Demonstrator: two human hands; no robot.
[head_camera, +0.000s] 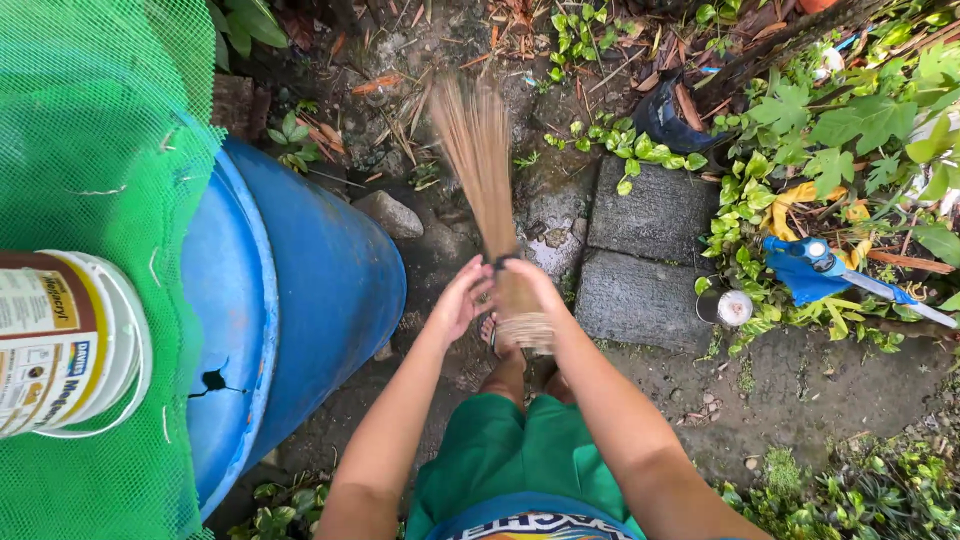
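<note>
Head view: the right hand (530, 280) has its grip closed around the bound neck of a stick broom (485, 170), a bundle of thin, stiff, tan ribs. The cut butt ends stick out below the grip, toward the person's knees; the long ribs fan out beyond it, blurred, over the ground. The left hand (462, 298) lies just left of the grip, fingers loosely curled, palm against the bundle; whether it clasps the bundle cannot be told.

Right of the grip, two flat grey stone slabs (640, 255) lie close together, rough-faced and square-edged, with bare packed dirt below them. Left of the grip, a smooth blue plastic barrel (320, 290) stands near, its curved wall narrowing the ground on that side. Its top is partly covered by green mesh netting (90, 150), on which a white bucket (70, 345) rests on its side. Farther right, leafy vines (850, 130) edge the slabs, with a blue tap (810, 262) among them.
</note>
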